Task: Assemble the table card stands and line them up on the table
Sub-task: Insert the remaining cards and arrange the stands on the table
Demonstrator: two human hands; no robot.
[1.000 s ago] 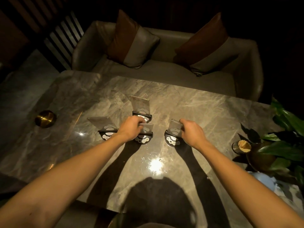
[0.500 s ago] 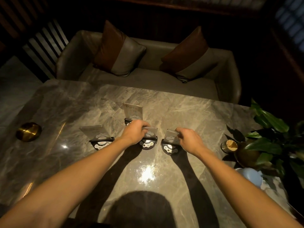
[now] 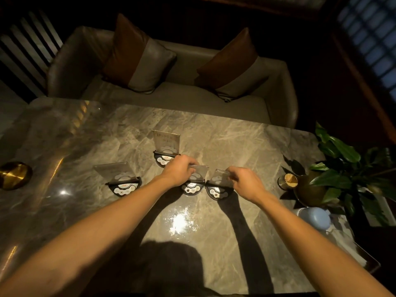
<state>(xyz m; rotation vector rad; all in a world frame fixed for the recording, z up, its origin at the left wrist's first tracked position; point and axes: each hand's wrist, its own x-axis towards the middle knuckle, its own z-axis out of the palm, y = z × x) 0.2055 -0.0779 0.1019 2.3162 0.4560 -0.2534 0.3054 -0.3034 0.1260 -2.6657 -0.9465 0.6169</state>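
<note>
Both hands, left point(image 3: 177, 171) and right point(image 3: 246, 184), pinch clear acrylic card stands point(image 3: 218, 183) on black half-round bases; uneven push likely tips one.

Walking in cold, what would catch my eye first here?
Two bare arms reach across a grey marble table, the left hand and right hand each pinching the clear panel of a card stand mid-table. Two more stands wait untouched, one further left, one behind. A leafy plant fills the right edge.
</note>
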